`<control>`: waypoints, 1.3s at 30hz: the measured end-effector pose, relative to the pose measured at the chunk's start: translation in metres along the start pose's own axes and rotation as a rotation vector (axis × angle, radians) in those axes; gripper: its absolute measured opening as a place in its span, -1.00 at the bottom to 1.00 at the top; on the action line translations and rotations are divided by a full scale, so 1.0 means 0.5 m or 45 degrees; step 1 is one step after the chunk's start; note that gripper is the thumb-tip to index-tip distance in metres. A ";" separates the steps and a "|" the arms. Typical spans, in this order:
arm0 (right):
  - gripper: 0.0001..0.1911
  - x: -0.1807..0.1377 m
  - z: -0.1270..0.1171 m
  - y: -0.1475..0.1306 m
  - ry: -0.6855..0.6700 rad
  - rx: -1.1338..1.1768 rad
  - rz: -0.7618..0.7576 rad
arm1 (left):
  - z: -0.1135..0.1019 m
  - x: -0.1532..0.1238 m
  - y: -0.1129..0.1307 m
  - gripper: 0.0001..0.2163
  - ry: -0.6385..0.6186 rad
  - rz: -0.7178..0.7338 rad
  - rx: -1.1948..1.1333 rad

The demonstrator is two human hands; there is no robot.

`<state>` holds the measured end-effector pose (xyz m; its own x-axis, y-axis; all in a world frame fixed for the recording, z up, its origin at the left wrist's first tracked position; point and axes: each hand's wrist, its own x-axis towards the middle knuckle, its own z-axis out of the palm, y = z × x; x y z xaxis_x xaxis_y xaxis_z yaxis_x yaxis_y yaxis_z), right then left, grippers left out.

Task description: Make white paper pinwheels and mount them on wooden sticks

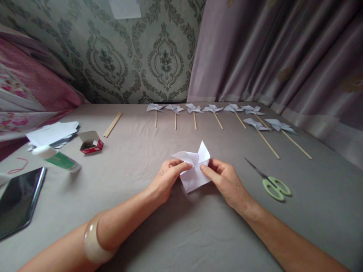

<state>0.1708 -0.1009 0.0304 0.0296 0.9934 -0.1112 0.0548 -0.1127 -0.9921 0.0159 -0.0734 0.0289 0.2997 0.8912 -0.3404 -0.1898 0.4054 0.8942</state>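
Note:
Between both hands, in the middle of the head view, is a white paper pinwheel [195, 177] with its blades folded in toward the centre. My left hand [171, 175] grips its left side, thumb pressed near the middle. On the right side my right hand [224, 177] pinches the paper, with its thumb also close to the centre. The fingers under the paper are partly hidden. No stick shows on this pinwheel. Green-handled scissors [272, 185] lie on the cloth to the right of my right hand.
Several finished pinwheels on sticks [213, 109] lie along the back and right. To the left are wooden sticks [112, 124], a small red box [90, 143] of small dark items, a glue bottle [59, 158], stacked paper [53, 134] and a black tablet [21, 200].

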 end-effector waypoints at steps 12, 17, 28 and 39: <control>-0.67 -0.014 -0.024 -0.007 0.388 -0.831 -0.939 | -0.005 0.012 0.003 -0.82 0.053 0.000 -0.137; -0.69 -0.028 -0.020 0.002 0.124 -1.319 -1.329 | -0.006 0.013 0.009 -0.81 0.059 0.024 -0.226; -0.95 -0.026 -0.009 -0.001 0.259 -1.099 -1.224 | -0.003 0.009 0.002 -0.82 0.027 0.030 -0.236; -0.91 -0.024 -0.004 -0.002 0.393 -0.910 -0.993 | 0.005 -0.001 0.000 -0.77 -0.026 0.107 -0.146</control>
<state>0.1722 -0.1126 0.0330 -0.0218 0.7603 0.6493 0.7288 0.4567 -0.5102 0.0182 -0.0747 0.0297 0.2974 0.9190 -0.2589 -0.3198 0.3514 0.8799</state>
